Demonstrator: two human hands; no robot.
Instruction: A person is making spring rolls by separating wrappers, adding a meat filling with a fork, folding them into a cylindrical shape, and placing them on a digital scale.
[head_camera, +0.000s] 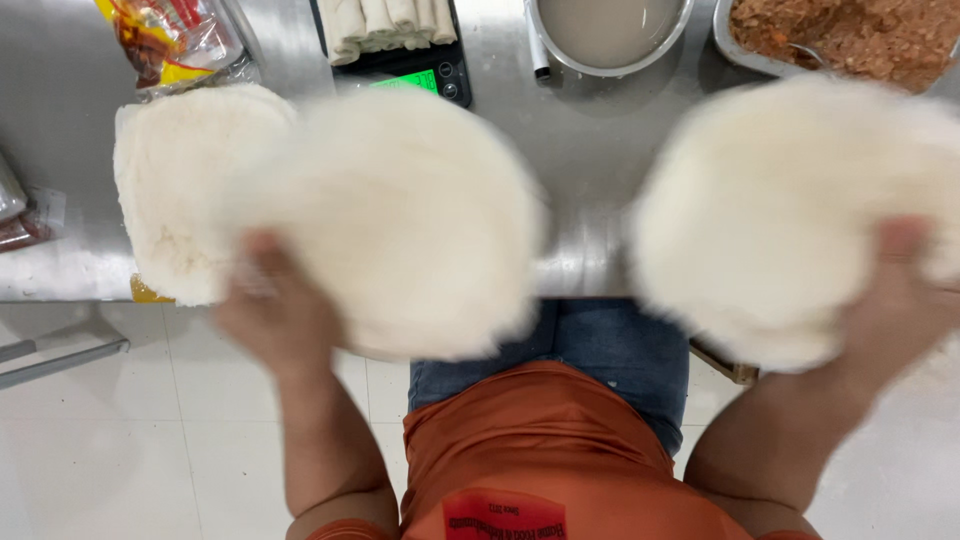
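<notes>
Two round white wrappers, one (400, 215) gripped by the left hand (275, 315), the other (780, 215) by the right hand (895, 290).

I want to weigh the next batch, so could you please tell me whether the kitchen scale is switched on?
On: the scale's display glows green, and a stack of rolled wrappers lies on it.

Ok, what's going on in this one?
A person at a steel counter holds a round white wrapper in each hand: left hand and right hand, both blurred. A stack of wrappers lies at the left, rolled ones sit on a scale, with a bowl and a tray of filling behind.
</notes>
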